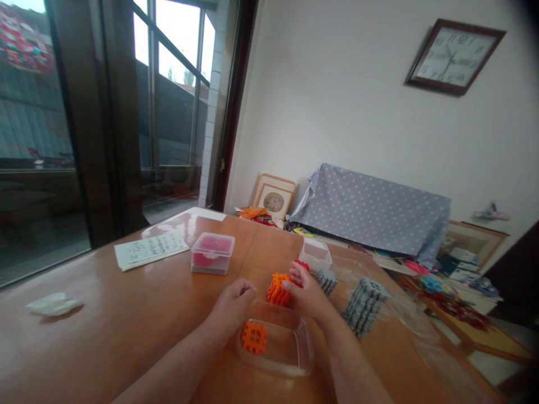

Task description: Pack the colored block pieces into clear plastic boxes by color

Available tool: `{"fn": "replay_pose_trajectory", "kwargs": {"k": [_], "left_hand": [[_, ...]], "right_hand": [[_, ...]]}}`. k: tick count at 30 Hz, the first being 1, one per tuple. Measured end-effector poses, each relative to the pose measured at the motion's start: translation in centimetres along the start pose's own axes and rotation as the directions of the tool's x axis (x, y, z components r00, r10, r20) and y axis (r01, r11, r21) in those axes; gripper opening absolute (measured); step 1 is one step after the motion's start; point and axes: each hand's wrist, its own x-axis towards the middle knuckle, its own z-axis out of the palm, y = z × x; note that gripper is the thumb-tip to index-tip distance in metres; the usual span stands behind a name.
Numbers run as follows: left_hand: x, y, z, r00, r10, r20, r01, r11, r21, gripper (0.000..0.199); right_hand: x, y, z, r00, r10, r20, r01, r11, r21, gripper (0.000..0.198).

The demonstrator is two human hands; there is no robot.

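the upright stack of orange, toothed, square plastic pieces (278,289), on the brown wooden surface (160,303) just beyond the clear plastic tub (280,373), could topple if the right hand (304,286) nudges it unevenly with its thumb. that hand is part-spread, its grip unclear; the left hand (236,302) is curled, contents hidden. the tub holds one orange toothed plastic square (254,337); the clear lidded plastic box (210,264) holds pink contents.

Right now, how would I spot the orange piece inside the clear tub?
On the big brown table, look between the person's forearms for a clear, open tub. In its left side lies the orange piece, square with notched edges. Unlike the orange stack just beyond, it sits inside the tub.
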Motion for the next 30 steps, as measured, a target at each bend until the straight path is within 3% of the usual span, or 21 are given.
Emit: {"fn": "replay_pose_trajectory", "kwargs": {"k": [5, 10, 15, 21, 26, 30], "left_hand": [[-0.4, 0.3, 0.1, 0.986, -0.165, 0.037, 0.169, 0.943, -0.288, 0.046], [-1.1, 0.7, 1.2, 0.946, -0.323, 0.03, 0.296, 0.823, -0.485, 0.044], [-2.4, 1.0, 2.8, 0.933, -0.357, 0.047, 0.327, 0.783, -0.529, 0.05], [-3.1, 1.3, 3.2, 0.923, -0.358, 0.14, 0.375, 0.759, -0.532, 0.064], [-0.6, 1.7, 2.2, 0.909, -0.386, 0.155, 0.409, 0.757, -0.509, 0.084], [2.3, 2.3, 2.4, 0.885, -0.42, 0.201, 0.461, 0.732, -0.502, 0.085]], "right_hand": [[-0.6, 0.3, -0.6, 0.985, 0.147, -0.095, -0.134, 0.982, 0.131, 0.071], [-3.2, 0.5, 0.1, 0.944, 0.301, -0.134, -0.256, 0.926, 0.276, 0.067], [-6.1, -0.3, 0.4, 0.899, 0.407, -0.159, -0.325, 0.866, 0.38, 0.061], [-7.6, -1.9, -2.0, 0.879, 0.47, -0.082, -0.393, 0.811, 0.434, 0.059], [-6.0, -2.5, -3.9, 0.882, 0.471, -0.007, -0.414, 0.784, 0.463, 0.067], [-3.8, -2.8, -3.7, 0.868, 0.486, 0.099, -0.466, 0.732, 0.497, 0.072]]}}
